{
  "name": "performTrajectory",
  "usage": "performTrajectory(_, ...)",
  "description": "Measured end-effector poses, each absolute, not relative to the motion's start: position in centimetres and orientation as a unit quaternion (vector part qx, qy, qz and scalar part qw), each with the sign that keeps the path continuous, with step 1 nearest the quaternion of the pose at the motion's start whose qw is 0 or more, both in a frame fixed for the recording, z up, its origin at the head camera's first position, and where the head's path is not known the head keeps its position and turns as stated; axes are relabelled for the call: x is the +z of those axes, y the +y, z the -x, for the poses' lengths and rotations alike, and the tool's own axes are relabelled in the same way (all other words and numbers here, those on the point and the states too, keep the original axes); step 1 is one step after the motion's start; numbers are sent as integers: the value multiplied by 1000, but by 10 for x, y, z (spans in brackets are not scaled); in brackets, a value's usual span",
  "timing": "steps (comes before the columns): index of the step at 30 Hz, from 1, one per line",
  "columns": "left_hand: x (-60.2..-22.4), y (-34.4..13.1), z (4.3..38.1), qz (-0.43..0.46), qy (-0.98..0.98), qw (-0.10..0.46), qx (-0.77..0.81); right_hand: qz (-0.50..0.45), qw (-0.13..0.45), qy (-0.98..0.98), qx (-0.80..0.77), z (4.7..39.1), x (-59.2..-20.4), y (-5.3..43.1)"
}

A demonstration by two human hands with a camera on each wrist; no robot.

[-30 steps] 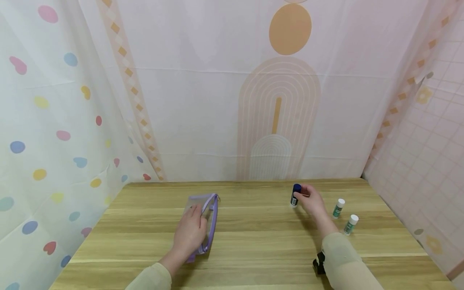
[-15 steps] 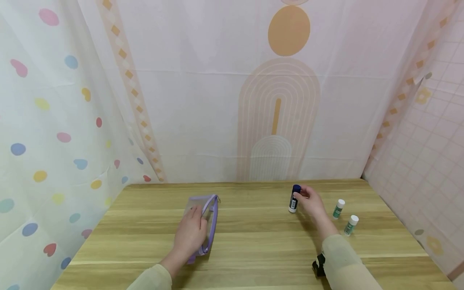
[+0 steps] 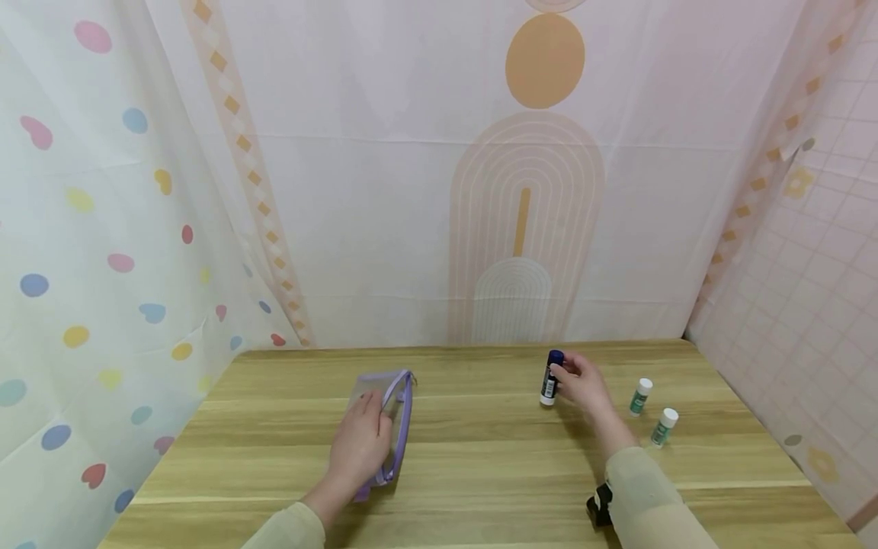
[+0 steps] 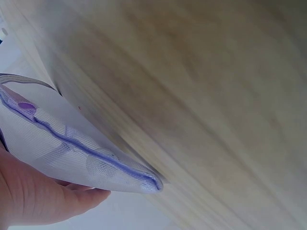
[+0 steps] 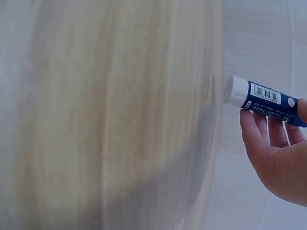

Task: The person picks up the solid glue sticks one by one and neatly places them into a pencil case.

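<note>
My left hand (image 3: 360, 438) holds a translucent mesh zipper pouch (image 3: 405, 427) with purple trim, on the left part of the table. In the left wrist view, thumb and fingers are against one side of the pouch (image 4: 62, 139), and some fingertips are hidden. My right hand (image 3: 583, 383) pinches a dark blue glue stick (image 3: 552, 379) between thumb and fingers, navy cap up and white end down, slightly tilted. Its barcode label and white end show in the right wrist view, where the glue stick (image 5: 264, 98) lies across the fingers, off the tabletop.
Two smaller green glue sticks with white caps stand right of my right forearm, the farther green glue stick (image 3: 641, 396) behind the nearer green glue stick (image 3: 664, 427). A black strap device (image 3: 600, 505) sits at the right wrist. Patterned curtains (image 3: 384, 229) surround the wooden table (image 3: 473, 457).
My right hand has carried the blue glue stick slightly left and towards me, tilting it a little more. The left hand and the pouch stay practically in place.
</note>
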State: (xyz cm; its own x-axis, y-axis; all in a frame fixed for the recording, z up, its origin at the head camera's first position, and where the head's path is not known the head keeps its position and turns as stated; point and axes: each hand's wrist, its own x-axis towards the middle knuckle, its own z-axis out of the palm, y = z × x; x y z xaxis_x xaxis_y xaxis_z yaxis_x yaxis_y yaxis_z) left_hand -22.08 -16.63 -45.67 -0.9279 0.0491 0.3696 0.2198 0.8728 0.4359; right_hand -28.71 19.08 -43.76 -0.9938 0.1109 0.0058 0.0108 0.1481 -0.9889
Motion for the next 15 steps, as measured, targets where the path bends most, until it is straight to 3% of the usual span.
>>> performTrajectory(15, -456, -166, 220, 67, -951, 172, -247, 29, 29, -734, 678, 283, -438, 177)
